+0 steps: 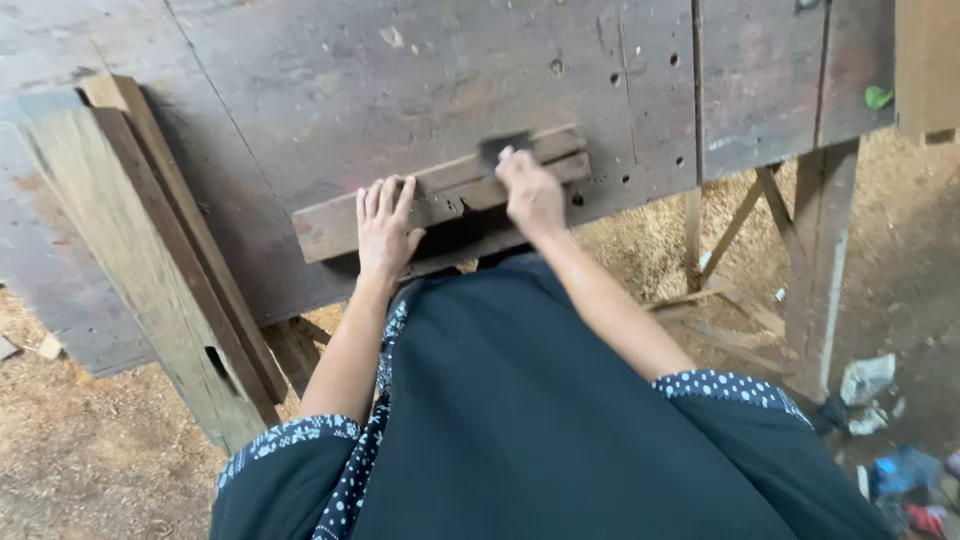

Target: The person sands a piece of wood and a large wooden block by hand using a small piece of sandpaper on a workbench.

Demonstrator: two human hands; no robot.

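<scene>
pressing flat on a worn wooden strip point(440, 195), the left hand point(385, 228) has its fingers point(378, 198) spread open and holds nothing. the strip lies along the near edge of the dark, hole-pocked tabletop point(400, 80). the right hand point(530, 192) has its fingers curled shut around a small dark block point(503, 147), blurred, resting on the strip's right end. pale planks point(130, 250) lean at the left; sawdust covers the floor point(80, 450).

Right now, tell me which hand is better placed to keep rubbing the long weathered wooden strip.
Right. The right hand grips the dark sanding piece on the wooden strip; the left hand lies flat, steadying it.
</scene>
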